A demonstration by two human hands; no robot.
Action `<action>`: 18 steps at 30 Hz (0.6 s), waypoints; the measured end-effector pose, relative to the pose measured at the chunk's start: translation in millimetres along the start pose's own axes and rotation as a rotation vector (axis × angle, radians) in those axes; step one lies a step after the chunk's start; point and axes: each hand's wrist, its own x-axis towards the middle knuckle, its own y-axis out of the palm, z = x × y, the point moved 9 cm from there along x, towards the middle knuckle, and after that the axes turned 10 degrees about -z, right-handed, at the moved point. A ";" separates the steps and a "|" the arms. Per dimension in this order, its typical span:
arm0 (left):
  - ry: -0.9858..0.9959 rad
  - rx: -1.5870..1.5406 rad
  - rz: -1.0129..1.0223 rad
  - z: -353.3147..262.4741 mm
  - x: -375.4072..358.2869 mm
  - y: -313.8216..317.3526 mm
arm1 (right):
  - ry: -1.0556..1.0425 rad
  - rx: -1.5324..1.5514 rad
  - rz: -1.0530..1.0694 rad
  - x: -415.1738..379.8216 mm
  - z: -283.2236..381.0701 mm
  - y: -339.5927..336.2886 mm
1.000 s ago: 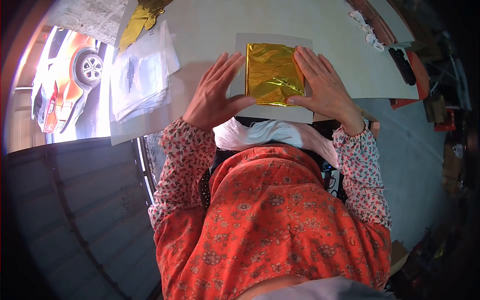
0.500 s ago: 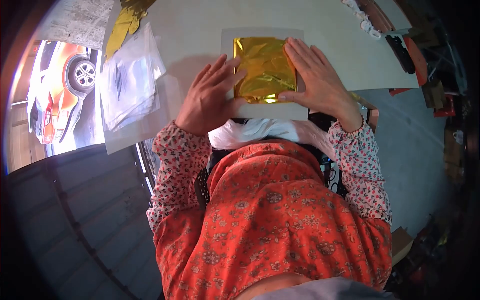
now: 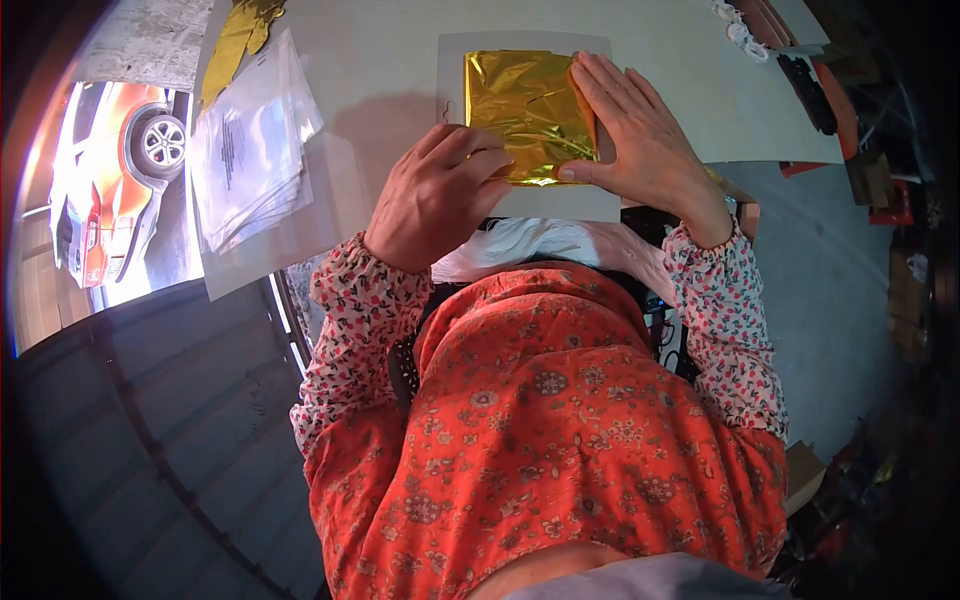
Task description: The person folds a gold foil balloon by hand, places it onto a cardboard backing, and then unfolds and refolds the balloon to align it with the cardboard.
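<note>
While the right hand [image 3: 650, 150] lies flat along the right side of the gold foil packet [image 3: 530, 105], its long fingers point up and away from the body, slightly parted, and its thumb reaches across the packet's lower right corner. The left hand [image 3: 435, 195] is arched at the lower left corner, back upward, with its fingers bent inward over the edge of the foil and held near the thumb; whether they pinch it cannot be told. Both forearms come up from the body in flower-print sleeves [image 3: 725, 320], bent at the elbows on either side of a red patterned garment [image 3: 550, 420].

The packet sits on a grey, see-through-looking sheet [image 3: 585, 205], near the close edge of a pale table [image 3: 390, 45]. On the table's left part lie clear plastic bags [image 3: 255, 150] with dark print, and crumpled gold foil [image 3: 230, 50] just beyond them. A white cord [image 3: 742, 35] and a long black object [image 3: 808, 95] rest toward the far right. White strands [image 3: 545, 240] bunch between table and body. Past the left side stands an orange car [image 3: 120, 160] in bright light; to the right stretches a grey floor [image 3: 820, 260].
</note>
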 end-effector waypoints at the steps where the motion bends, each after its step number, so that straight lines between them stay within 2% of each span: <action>1: 0.017 0.001 -0.017 -0.2 -1.6 -1.6 | -0.002 -0.002 -0.002 -0.5 -0.5 0.8; 4: -0.137 0.026 -0.121 1.6 -4.9 -16.7 | -0.016 0.001 -0.018 -1.4 -0.9 1.4; 7: 0.000 0.102 -0.097 -23.2 -18.5 -13.1 | -0.036 -0.019 -0.034 -2.4 -1.7 1.9; 8: -0.025 0.061 -0.020 -28.6 -24.5 -6.3 | -0.047 -0.030 -0.039 -2.8 -2.2 2.2; 18: -0.230 0.205 -0.036 -42.8 -44.4 30.0 | -0.076 -0.068 -0.084 -3.7 -5.0 7.6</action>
